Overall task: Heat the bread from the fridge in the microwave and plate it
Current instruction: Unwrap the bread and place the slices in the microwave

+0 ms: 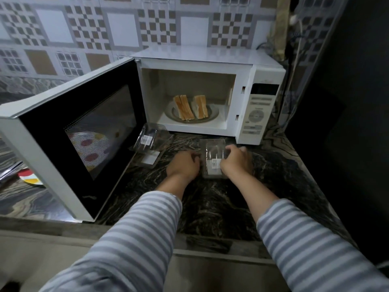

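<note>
A white microwave (261,114) stands on the dark marbled counter with its door (84,133) swung wide open to the left. Inside, two stacks of sliced bread (190,107) lean upright on the glass turntable (212,114). In front of the microwave lies a clear plastic bread container (211,152) with a white label. My left hand (184,164) grips its left side and my right hand (236,160) grips its right side. A second clear plastic container (150,142) lies open just left of it, near the door's hinge.
A plate with red and yellow spots (30,175) sits on the counter at the far left, partly seen through the door's mesh. Cables and a plug (294,20) hang at the right of the microwave. A dark wall closes off the right side.
</note>
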Tool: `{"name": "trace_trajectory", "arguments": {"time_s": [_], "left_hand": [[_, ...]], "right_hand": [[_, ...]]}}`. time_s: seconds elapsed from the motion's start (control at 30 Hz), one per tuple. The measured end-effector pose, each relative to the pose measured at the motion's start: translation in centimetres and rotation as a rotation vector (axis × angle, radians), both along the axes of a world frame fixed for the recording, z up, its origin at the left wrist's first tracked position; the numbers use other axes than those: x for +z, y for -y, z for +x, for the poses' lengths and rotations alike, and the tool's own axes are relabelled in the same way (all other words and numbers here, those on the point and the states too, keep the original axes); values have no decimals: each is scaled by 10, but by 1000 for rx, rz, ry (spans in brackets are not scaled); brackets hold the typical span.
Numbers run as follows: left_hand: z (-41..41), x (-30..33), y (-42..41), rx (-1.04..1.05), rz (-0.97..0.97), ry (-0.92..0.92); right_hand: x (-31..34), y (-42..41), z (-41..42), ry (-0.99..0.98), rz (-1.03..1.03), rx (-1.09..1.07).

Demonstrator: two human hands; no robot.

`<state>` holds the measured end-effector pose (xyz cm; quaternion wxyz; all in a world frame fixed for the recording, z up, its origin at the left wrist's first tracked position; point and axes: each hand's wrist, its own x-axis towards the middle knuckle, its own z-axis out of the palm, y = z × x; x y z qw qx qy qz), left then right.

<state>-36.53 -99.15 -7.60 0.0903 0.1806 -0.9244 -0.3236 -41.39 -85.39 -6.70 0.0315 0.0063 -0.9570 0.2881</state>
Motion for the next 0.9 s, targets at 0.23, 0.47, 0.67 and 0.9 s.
{"name": "trace_trajectory", "arguments": {"time_s": [0.23, 0.47, 0.67, 0.9], "left_hand": [[10, 29, 63, 224, -313, -169], [22, 9, 90, 271, -252, 6], [26, -7, 88, 246, -119, -15], [29, -10, 78, 249, 82, -100]], "right_hand": [[22, 66, 8, -121, -22, 346], [-10, 140, 10, 329, -481, 391], [-30, 160, 9, 599, -842, 257], [-29, 153, 11, 667, -842, 144]]}}
